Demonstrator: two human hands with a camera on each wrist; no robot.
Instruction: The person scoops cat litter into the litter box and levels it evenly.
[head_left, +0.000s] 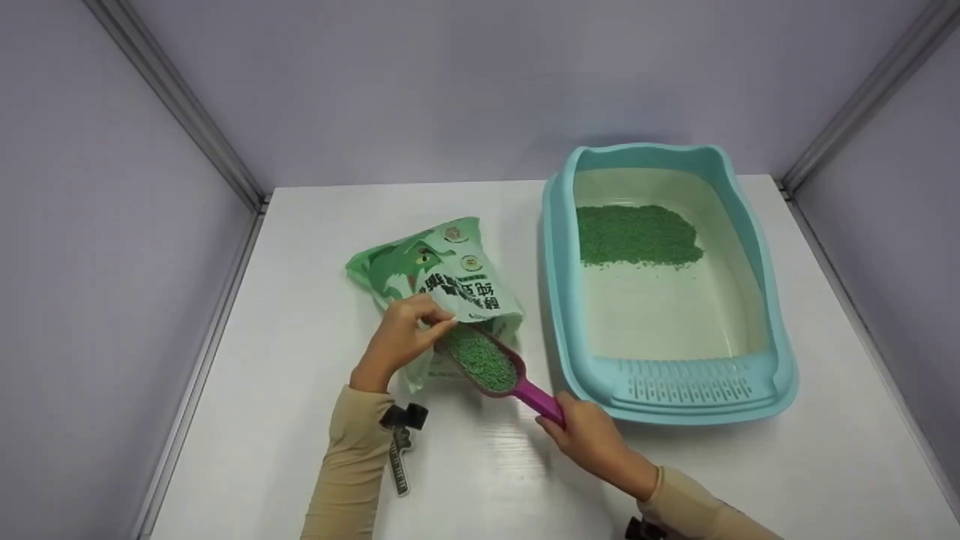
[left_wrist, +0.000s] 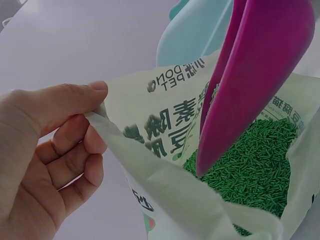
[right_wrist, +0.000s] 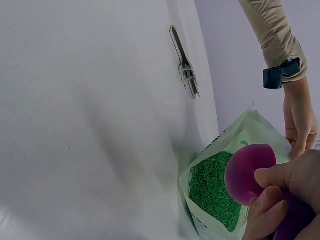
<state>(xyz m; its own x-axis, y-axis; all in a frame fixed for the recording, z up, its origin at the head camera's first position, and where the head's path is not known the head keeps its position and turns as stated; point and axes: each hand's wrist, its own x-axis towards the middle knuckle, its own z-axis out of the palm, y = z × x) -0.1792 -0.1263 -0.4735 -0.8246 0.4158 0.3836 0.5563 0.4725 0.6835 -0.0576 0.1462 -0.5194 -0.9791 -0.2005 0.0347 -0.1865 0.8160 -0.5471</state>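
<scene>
My left hand (head_left: 409, 334) pinches the rim of a green bag (head_left: 450, 274) between thumb and forefinger, other fingers loosely curled; my right hand (head_left: 592, 436) grips a purple scoop (head_left: 541, 402) by its handle, the bowl of pellets (head_left: 487, 364) between my hands at the bag's mouth. The film looks limp, best held by its edge; the stiff scoop, probably front-heavy, wants a firm handle grip.

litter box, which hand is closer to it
Right: the right hand is by the near left corner of the litter box, gripping the magenta scoop; the left hand is farther left, pinching the edge of the litter bag.
</scene>
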